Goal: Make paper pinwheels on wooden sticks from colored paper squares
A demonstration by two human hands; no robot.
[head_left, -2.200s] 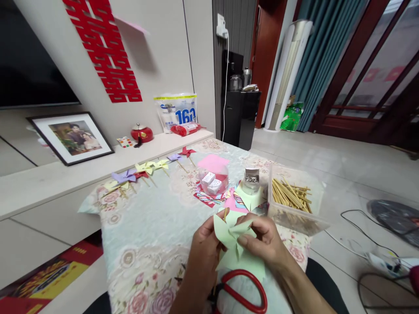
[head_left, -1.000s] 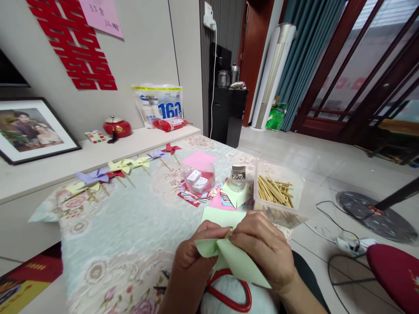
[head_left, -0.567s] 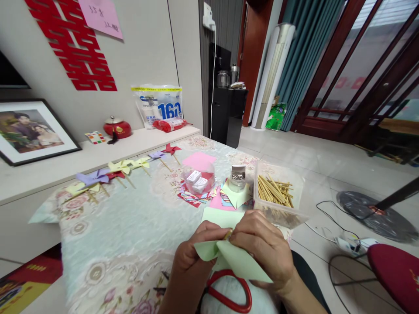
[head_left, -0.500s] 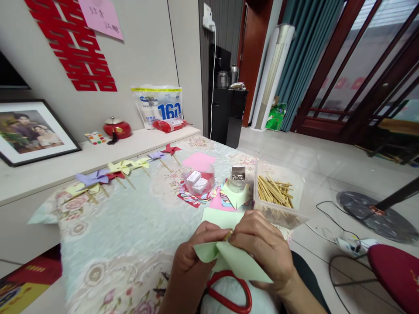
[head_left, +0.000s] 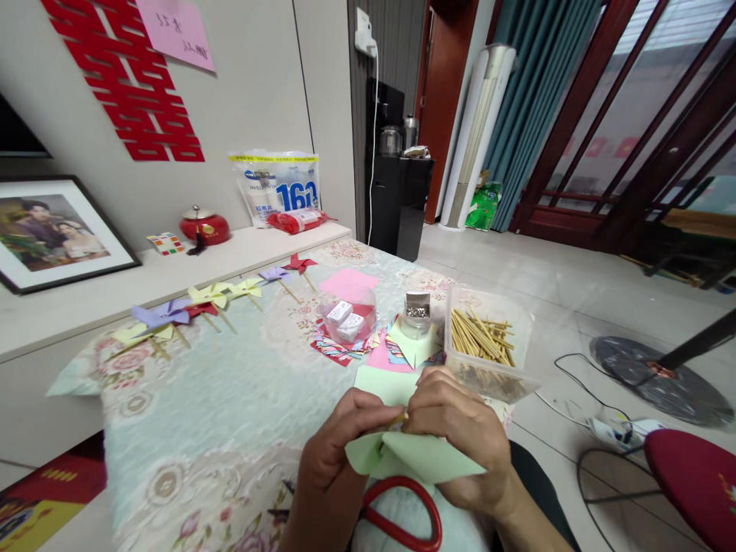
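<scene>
Fingertips of both hands meet at lower centre of the frame, each grip closed on a pale green paper piece point(head_left: 411, 454) with a thin wooden stick point(head_left: 398, 419) poking out between them. The left hand point(head_left: 339, 448) curls in from below, thumb on top; the right hand point(head_left: 460, 433) arches over the paper, knuckles up, hiding its centre. Just below the paper lies a pair of red-handled scissors point(head_left: 402, 515). Beyond the hands, on the worktop point(head_left: 230, 383) under a floral cloth, lie a flat green sheet point(head_left: 382, 381), a loose pile of coloured paper squares point(head_left: 379, 351), a round clear tub point(head_left: 349, 314), a small jar point(head_left: 418, 313) and a clear plastic box of sticks point(head_left: 488, 343). A row of finished paper pinwheels point(head_left: 207, 303) runs along the left edge.
</scene>
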